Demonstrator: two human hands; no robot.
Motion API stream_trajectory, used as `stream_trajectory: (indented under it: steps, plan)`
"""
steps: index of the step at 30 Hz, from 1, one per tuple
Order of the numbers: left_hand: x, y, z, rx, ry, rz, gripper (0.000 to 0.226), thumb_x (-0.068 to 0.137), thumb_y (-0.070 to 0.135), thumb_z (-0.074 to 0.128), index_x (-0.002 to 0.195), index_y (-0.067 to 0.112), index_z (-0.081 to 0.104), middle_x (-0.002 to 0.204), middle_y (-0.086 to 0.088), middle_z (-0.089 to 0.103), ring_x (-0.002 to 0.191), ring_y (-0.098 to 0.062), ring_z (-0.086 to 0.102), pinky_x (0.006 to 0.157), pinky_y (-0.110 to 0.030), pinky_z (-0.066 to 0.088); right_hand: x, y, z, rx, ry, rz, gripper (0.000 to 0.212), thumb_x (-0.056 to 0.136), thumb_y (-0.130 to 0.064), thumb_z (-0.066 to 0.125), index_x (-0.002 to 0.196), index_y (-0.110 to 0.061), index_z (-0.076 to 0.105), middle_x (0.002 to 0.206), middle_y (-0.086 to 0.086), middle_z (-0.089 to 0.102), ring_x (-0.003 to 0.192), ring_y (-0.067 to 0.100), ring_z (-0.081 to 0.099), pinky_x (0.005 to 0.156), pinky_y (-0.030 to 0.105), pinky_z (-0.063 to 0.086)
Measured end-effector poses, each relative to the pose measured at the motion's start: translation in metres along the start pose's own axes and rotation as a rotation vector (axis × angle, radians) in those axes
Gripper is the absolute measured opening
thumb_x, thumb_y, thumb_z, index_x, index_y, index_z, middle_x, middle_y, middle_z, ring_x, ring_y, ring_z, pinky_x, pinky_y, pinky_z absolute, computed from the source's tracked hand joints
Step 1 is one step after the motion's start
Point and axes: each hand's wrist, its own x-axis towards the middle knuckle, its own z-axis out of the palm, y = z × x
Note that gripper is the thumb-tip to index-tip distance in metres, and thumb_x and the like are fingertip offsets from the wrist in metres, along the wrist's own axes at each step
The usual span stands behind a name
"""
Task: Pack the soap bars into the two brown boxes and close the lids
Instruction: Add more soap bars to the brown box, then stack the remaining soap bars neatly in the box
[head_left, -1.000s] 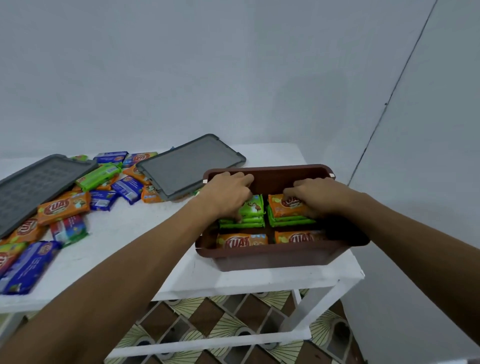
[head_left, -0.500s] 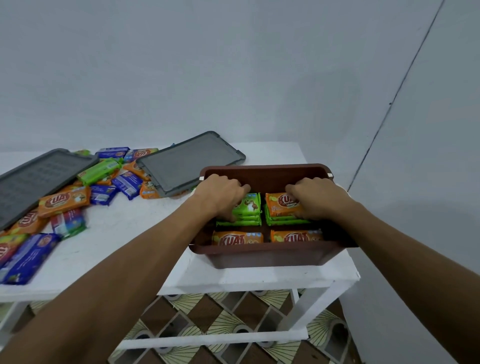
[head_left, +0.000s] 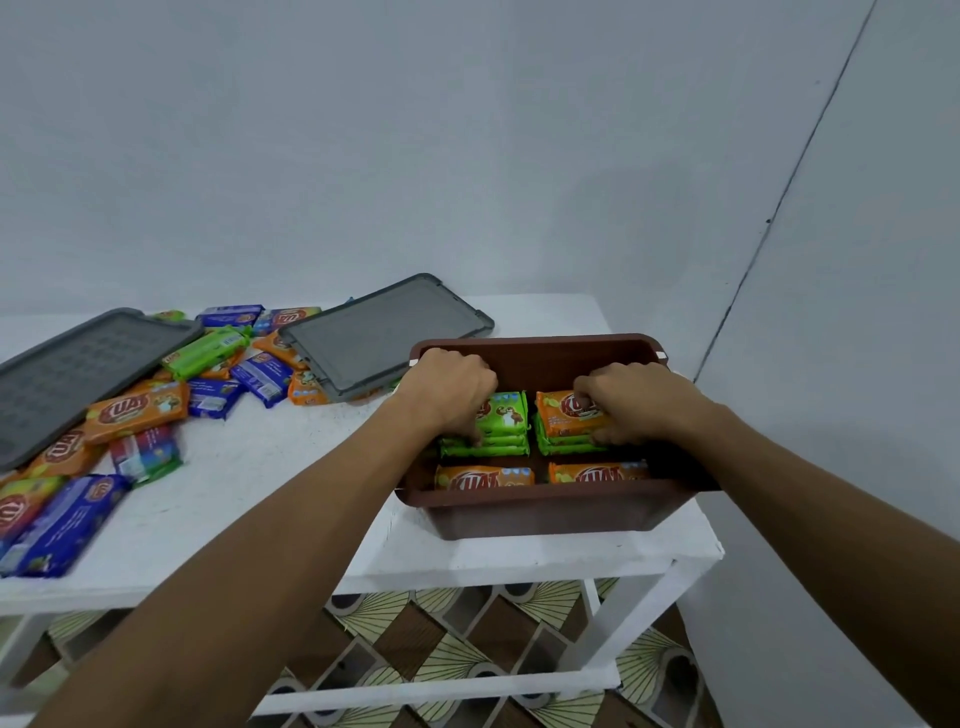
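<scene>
My left hand (head_left: 452, 395) curls over the green stack (head_left: 501, 422) at the back left of the brown box (head_left: 545, 501), fingertips hooked down its near edge; my right hand (head_left: 636, 400) clamps the same way on the orange-topped stack (head_left: 563, 422) just beside it. I grip both at once so neither pile slumps and the two sit tight together, wasting no room. The front orange bars (head_left: 485, 477) fill the row along the wall nearest me. The box sits at the right end of the white table (head_left: 234, 467), near its corner, within easy reach; the loose bars (head_left: 135, 413) lie scattered to the left, well apart from it. One grey lid (head_left: 384, 332) lies propped on some of them just left of the box, handy for closing; the other grey lid (head_left: 78, 374) lies farther left. I judge the packing only partway done; a second box is out of sight.
</scene>
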Motion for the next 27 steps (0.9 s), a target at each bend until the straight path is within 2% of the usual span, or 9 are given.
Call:
stream_trajectory:
  steps: [3, 8, 11, 13, 15, 17, 19, 22, 27]
  plan:
    - [-0.003, -0.003, 0.001, -0.002, -0.001, 0.012, 0.064, 0.065, 0.066, 0.074, 0.107, 0.020, 0.063, 0.105, 0.001, 0.062, 0.089, -0.023, 0.063, 0.068, -0.038, 0.053, -0.001, -0.003, -0.003, -0.033, 0.023, -0.022, 0.055, 0.080, -0.051, 0.066, 0.125, -0.025, 0.050, 0.118, -0.003, 0.058, 0.099, 0.017, 0.059, 0.075, 0.031, 0.048]
    - [-0.017, -0.015, 0.009, -0.010, 0.005, 0.038, 0.061, 0.066, 0.063, 0.074, 0.110, 0.022, 0.062, 0.107, 0.004, 0.061, 0.094, -0.021, 0.062, 0.064, -0.036, 0.046, 0.002, -0.016, -0.006, -0.023, -0.001, -0.028, 0.057, 0.080, -0.054, 0.065, 0.126, -0.025, 0.048, 0.118, -0.004, 0.056, 0.102, 0.016, 0.056, 0.077, 0.030, 0.044]
    - [-0.029, -0.029, 0.014, -0.123, 0.014, 0.020, 0.060, 0.067, 0.069, 0.070, 0.106, 0.024, 0.062, 0.105, 0.005, 0.060, 0.094, -0.020, 0.060, 0.066, -0.035, 0.045, 0.010, -0.030, -0.009, -0.001, 0.003, -0.038, 0.055, 0.078, -0.059, 0.064, 0.122, -0.029, 0.050, 0.114, -0.006, 0.056, 0.101, 0.015, 0.055, 0.081, 0.033, 0.046]
    - [-0.040, -0.041, 0.016, -0.276, 0.080, -0.013, 0.054, 0.073, 0.069, 0.064, 0.103, 0.024, 0.062, 0.104, 0.005, 0.061, 0.095, -0.019, 0.059, 0.074, -0.037, 0.050, 0.017, -0.041, -0.014, 0.046, 0.037, -0.040, 0.049, 0.077, -0.064, 0.060, 0.113, -0.032, 0.053, 0.108, -0.009, 0.056, 0.098, 0.014, 0.054, 0.080, 0.036, 0.047]
    - [-0.053, -0.052, 0.020, -0.466, 0.193, -0.044, 0.044, 0.084, 0.059, 0.060, 0.104, 0.020, 0.063, 0.104, 0.003, 0.062, 0.094, -0.019, 0.056, 0.079, -0.038, 0.049, 0.025, -0.053, -0.020, 0.120, 0.091, -0.044, 0.042, 0.078, -0.065, 0.056, 0.106, -0.034, 0.054, 0.102, -0.010, 0.055, 0.095, 0.013, 0.054, 0.075, 0.037, 0.047]
    - [-0.071, -0.068, 0.032, -0.607, 0.335, -0.048, 0.035, 0.092, 0.047, 0.055, 0.104, 0.016, 0.063, 0.102, 0.000, 0.060, 0.093, -0.018, 0.053, 0.077, -0.034, 0.045, 0.038, -0.075, -0.030, 0.170, 0.172, -0.070, 0.032, 0.082, -0.058, 0.057, 0.101, -0.033, 0.055, 0.098, -0.011, 0.057, 0.092, 0.013, 0.055, 0.072, 0.037, 0.048]
    - [-0.087, -0.080, 0.044, -0.614, 0.439, -0.032, 0.033, 0.095, 0.041, 0.048, 0.107, 0.014, 0.062, 0.103, -0.001, 0.058, 0.094, -0.016, 0.051, 0.077, -0.032, 0.043, 0.047, -0.095, -0.042, 0.216, 0.263, -0.085, 0.019, 0.086, -0.047, 0.058, 0.096, -0.031, 0.056, 0.093, -0.012, 0.059, 0.087, 0.013, 0.056, 0.068, 0.035, 0.048]
    - [-0.120, -0.112, 0.076, -0.583, 0.424, -0.072, 0.030, 0.094, 0.034, 0.051, 0.115, 0.014, 0.059, 0.111, -0.003, 0.056, 0.099, -0.017, 0.051, 0.081, -0.034, 0.047, 0.066, -0.129, -0.058, 0.282, 0.379, -0.071, 0.007, 0.088, -0.036, 0.057, 0.089, -0.029, 0.057, 0.084, -0.012, 0.058, 0.080, 0.013, 0.055, 0.062, 0.032, 0.044]
    - [-0.188, -0.182, 0.139, -0.432, 0.282, -0.181, 0.033, 0.090, 0.035, 0.058, 0.116, 0.015, 0.061, 0.113, -0.004, 0.057, 0.104, -0.025, 0.054, 0.081, -0.043, 0.048, 0.099, -0.202, -0.082, 0.358, 0.463, -0.123, 0.006, 0.087, -0.031, 0.056, 0.086, -0.026, 0.058, 0.083, -0.007, 0.061, 0.078, 0.014, 0.054, 0.062, 0.034, 0.047]
